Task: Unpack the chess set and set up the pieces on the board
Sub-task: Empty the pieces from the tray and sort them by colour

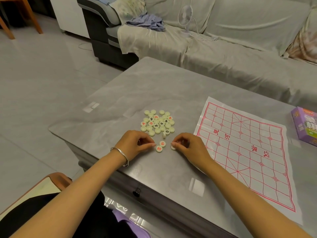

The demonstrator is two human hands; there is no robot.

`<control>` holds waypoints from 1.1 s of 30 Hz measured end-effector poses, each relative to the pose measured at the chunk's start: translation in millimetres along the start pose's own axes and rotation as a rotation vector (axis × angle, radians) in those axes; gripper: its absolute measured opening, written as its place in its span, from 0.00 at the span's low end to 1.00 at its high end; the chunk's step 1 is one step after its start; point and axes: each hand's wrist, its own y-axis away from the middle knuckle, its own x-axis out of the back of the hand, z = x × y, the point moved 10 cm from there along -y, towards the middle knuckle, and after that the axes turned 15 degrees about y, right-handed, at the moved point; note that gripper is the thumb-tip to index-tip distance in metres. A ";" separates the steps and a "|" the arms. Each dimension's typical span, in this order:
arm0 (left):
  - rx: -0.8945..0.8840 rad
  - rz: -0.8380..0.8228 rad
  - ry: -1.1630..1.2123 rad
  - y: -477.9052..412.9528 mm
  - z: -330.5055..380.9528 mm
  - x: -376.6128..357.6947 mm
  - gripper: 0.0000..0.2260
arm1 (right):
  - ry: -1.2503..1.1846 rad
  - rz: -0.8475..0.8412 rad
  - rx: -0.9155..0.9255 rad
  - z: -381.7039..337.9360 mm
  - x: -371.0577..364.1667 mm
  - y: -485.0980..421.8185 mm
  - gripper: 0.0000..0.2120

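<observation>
The pieces [157, 122] lie in a loose heap on the table [120, 86], many blank side up, a few showing red or black characters. At 6 o'clock from the heap, 2 red discs [160, 146] sit face up, touching each other, and between them and the heap a disc [164, 134] stands on its edge.

The left hand [137, 143] is curled, its fingertips [153, 144] at the left of the 2 red discs; whether it pinches a piece I cannot tell. The right hand [187, 146] is curled too, its fingertips on a pale disc [172, 147] at 3 o'clock from the pair.

The board [245, 152], a thin creased sheet, lies at 3 o'clock from the heap with no piece on it yet. The box [305, 126] stands beyond it near the table's far right edge.

Sorting seems to be the step in hand. The risks, as I judge them:
- The slick tabletop lets a nudged disc slide or roll; the one on edge is likeliest to run off.
- A forearm dragged across the sheet could ruck it and shift anything placed.
- Blank-side discs can be mistaken for the wrong colour until flipped.
- The creases may tip discs off their crossings.
</observation>
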 end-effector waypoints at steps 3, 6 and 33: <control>0.037 0.071 -0.013 -1.1 -5.9 7.6 0.05 | 0.019 0.054 0.023 -5.4 1.7 -4.0 0.13; 0.052 0.107 -0.041 -0.6 -8.2 12.1 0.03 | 0.146 -0.004 0.147 -25.1 -7.7 -2.1 0.21; 0.040 -0.051 -0.401 -15.7 -2.1 4.3 0.15 | 0.293 0.028 0.147 -16.2 -1.4 -46.1 0.10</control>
